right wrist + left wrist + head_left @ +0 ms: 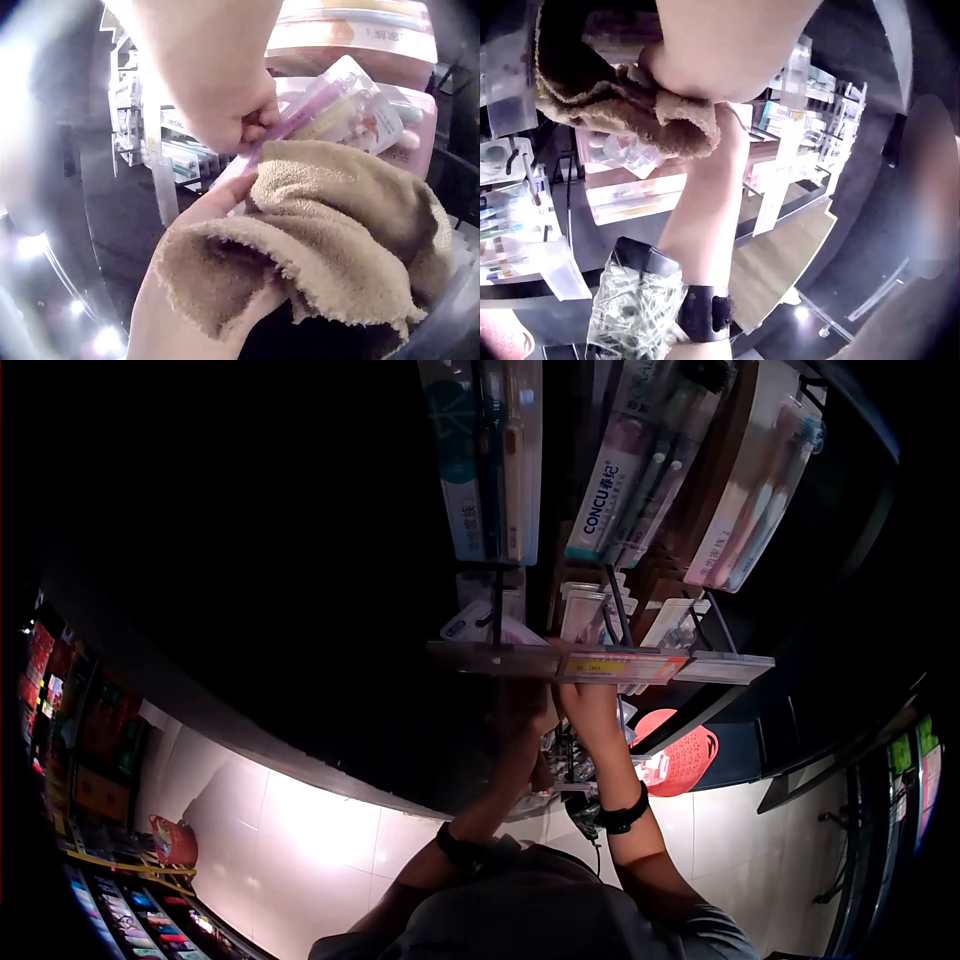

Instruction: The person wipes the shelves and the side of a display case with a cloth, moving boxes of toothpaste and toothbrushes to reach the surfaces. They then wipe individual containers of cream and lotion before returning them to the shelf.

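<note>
A brown fluffy cloth (337,217) hangs in folds from my left hand (221,202), whose fingers are mostly hidden behind it. My right hand (210,75) curls its fingers at the end of a clear toothbrush pack (337,112) holding a purple and a yellow brush. The pack lies tilted just above the cloth, with the left thumb close to its lower end. In the head view, the left hand (525,720) and the right hand (592,710) are close together below the shelf's label strip (600,663), which partly covers them.
Toothbrush packs (640,470) hang on metal hooks (618,605) above and behind the strip. A red perforated basket (680,755) is below right of the hands. Another red basket (175,841) stands on the tiled floor at far left, near stocked shelves.
</note>
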`<state>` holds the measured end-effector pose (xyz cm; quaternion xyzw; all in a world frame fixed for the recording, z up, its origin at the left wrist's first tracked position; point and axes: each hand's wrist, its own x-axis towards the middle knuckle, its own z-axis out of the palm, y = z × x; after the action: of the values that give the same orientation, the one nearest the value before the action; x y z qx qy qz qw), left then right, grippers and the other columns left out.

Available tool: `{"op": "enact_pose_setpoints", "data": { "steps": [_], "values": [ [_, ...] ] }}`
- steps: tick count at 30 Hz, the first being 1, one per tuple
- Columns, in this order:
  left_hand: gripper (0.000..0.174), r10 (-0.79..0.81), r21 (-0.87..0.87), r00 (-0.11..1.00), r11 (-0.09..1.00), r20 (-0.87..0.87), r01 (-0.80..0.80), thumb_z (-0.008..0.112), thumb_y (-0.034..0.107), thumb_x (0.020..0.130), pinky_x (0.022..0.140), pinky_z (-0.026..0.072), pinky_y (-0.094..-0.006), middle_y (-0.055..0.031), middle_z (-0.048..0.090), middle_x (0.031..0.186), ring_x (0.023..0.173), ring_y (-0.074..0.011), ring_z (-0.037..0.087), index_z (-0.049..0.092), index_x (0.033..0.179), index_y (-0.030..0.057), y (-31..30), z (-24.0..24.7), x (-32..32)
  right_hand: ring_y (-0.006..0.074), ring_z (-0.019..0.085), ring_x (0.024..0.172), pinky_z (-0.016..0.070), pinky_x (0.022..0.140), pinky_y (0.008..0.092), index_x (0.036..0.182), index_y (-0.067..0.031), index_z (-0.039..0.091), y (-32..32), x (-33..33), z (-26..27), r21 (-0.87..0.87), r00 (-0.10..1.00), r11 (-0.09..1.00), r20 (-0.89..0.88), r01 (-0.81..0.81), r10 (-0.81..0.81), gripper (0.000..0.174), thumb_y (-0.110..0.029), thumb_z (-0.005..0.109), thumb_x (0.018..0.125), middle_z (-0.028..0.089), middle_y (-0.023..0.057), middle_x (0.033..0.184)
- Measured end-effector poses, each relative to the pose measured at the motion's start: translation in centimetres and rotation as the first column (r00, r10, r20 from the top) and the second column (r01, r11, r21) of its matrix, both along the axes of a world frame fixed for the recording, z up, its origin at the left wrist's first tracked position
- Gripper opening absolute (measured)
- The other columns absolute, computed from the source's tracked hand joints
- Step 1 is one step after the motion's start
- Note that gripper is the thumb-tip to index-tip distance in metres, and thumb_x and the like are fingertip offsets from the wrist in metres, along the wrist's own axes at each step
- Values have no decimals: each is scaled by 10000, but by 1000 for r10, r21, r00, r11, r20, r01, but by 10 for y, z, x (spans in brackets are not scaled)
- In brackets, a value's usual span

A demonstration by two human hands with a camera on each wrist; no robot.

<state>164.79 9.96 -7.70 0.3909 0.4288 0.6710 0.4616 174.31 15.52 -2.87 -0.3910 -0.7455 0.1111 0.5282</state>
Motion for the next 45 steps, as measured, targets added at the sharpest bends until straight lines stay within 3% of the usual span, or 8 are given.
{"op": "enact_pose_setpoints", "data": {
  "steps": [16,18,23,27,31,35,40,45],
  "values": [
    [681,233,40,967,972,-103,-230,528,112,866,979,291,-313,-95,296,1352,1216,-188,321,91,1389,113,0,-10,1,367,513,928,396,823,403,975,17,543,4,-24,-46,-346,996,937,-90,-40,10,250,-161,532,799,543,216,970],
    [700,204,187,890,973,-407,-138,495,81,867,973,286,-324,-128,271,1349,1208,-202,314,29,1389,113,-15,-9,-2,370,519,911,405,803,406,966,15,544,7,-24,-52,-347,997,936,-73,-48,24,241,-164,532,805,547,215,960],
    [686,47,194,928,981,-369,27,470,40,850,964,281,-327,-139,282,1310,1178,-212,320,44,1383,105,-23,2,-16,347,546,855,427,741,391,958,10,548,-3,-22,-52,-336,998,941,30,-50,64,210,-146,524,818,563,198,931],
    [651,85,237,826,970,-558,60,415,3,846,950,293,-324,-167,296,1280,1150,-215,335,46,1377,81,-40,-1,-19,220,547,886,413,787,297,994,2,567,-13,-3,-51,-436,933,833,-265,-341,244,222,-125,542,813,577,135,937],
    [546,-61,221,913,962,-404,162,341,11,862,952,314,-336,-199,344,1244,1105,-244,400,85,1344,-13,-58,-6,-17,250,504,971,381,860,322,1029,49,527,-28,9,-50,-289,875,835,-284,-468,392,543,-433,549,781,520,141,1072],
    [494,212,423,810,905,-546,49,352,-15,843,919,350,-334,-199,369,1203,1052,-234,430,174,1301,-66,-59,1,-19,278,508,910,408,790,335,968,21,560,-34,10,-49,-119,831,836,-253,-535,496,443,-296,651,671,538,136,970],
    [533,227,493,797,864,-559,100,382,-13,806,911,346,-316,-196,366,1176,1024,-220,431,174,1294,-65,-75,12,-24,200,540,844,430,733,274,941,44,543,-65,18,-50,-299,756,695,-284,-654,589,385,-123,658,613,551,109,926],
    [459,304,743,858,657,-414,126,443,-95,725,807,396,-371,-206,513,1028,896,-275,507,381,1175,-29,-89,43,-44,122,551,706,444,642,253,860,25,577,-102,26,-45,-374,856,772,-276,-514,436,290,-91,648,605,588,62,782]
  ]
}}
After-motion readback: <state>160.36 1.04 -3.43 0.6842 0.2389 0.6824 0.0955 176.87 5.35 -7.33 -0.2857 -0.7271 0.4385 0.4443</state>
